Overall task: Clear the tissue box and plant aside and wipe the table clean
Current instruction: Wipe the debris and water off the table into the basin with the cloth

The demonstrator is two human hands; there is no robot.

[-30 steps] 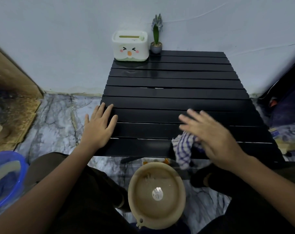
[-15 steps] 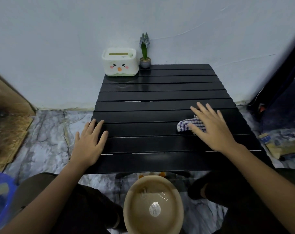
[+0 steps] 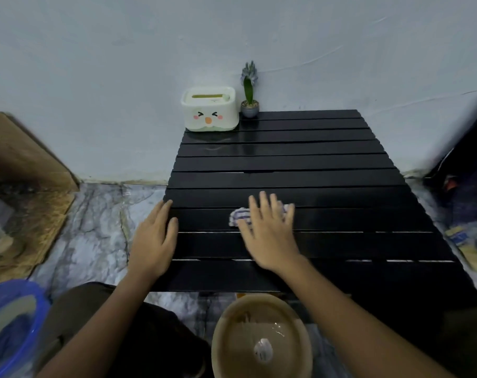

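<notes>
Low black slatted table (image 3: 313, 165), glossy, set against pale wall. Far left corner: white rounded tissue box w/ cartoon face (image 3: 210, 110), upright; just beside it on the right, small potted plant in grey pot (image 3: 249, 103), green leaf w/ purple bloom. Near-centre: blue-and-white checked cloth (image 3: 238, 216), crumpled, flat under right hand (image 3: 270, 236), fingers straight and spread over it. Left hand (image 3: 154, 238) rests flat on table's left edge, palm down. Table stands on grey marbled floor (image 3: 95, 227).
</notes>
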